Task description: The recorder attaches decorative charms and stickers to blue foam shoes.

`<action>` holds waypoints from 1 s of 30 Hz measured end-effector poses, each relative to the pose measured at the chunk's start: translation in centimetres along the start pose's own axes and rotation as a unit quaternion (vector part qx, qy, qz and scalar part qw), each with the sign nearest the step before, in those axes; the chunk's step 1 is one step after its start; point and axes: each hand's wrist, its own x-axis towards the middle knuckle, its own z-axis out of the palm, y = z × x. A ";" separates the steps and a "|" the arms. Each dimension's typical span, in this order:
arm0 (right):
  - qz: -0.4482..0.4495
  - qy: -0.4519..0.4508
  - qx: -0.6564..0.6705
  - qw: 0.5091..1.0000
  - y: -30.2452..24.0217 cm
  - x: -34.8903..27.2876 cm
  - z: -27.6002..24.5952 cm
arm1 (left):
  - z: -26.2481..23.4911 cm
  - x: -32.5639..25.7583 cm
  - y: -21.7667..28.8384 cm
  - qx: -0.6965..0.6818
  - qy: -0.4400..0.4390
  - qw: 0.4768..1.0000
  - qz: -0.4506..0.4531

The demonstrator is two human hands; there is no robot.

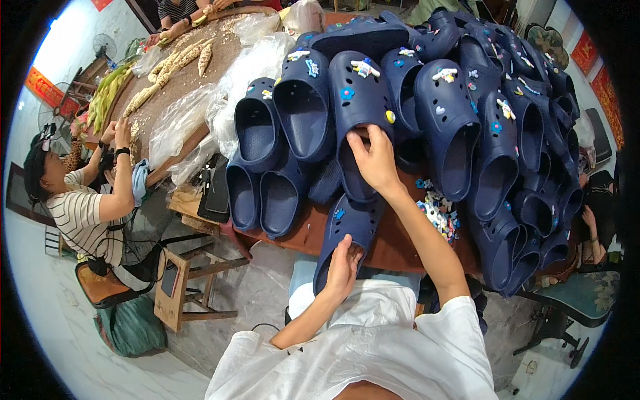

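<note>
My left hand is closed on a navy blue clog at the table's near edge, its fingers reaching into the foot opening. That clog carries a small blue charm on its toe. Just above it, my right hand grips another navy clog at the rim of its opening, fingertips inside. A white figure charm, a blue flower and a yellow charm decorate this upper clog. A heap of loose colourful charms lies beside my right forearm on the brown-covered table.
Many navy clogs are piled high on the right, and others stand to the left. Clear plastic bags hang by a round table with corn cobs. A person sits there, near a wooden stool.
</note>
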 end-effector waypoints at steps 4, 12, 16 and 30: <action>0.104 -0.021 0.290 0.951 -0.5 1.6 -0.1 | 0.3 -0.3 0.3 0.009 0.009 1.000 0.006; 0.004 0.097 0.074 0.993 2.4 10.8 4.0 | 0.2 -0.1 -0.1 -0.001 0.005 1.000 0.016; -0.016 0.058 0.001 0.998 3.6 11.2 3.7 | 0.4 -0.9 0.1 0.006 0.024 1.000 0.011; 0.072 0.025 0.192 0.978 0.9 -6.5 -4.3 | 0.0 1.5 0.0 -0.045 0.010 0.999 0.002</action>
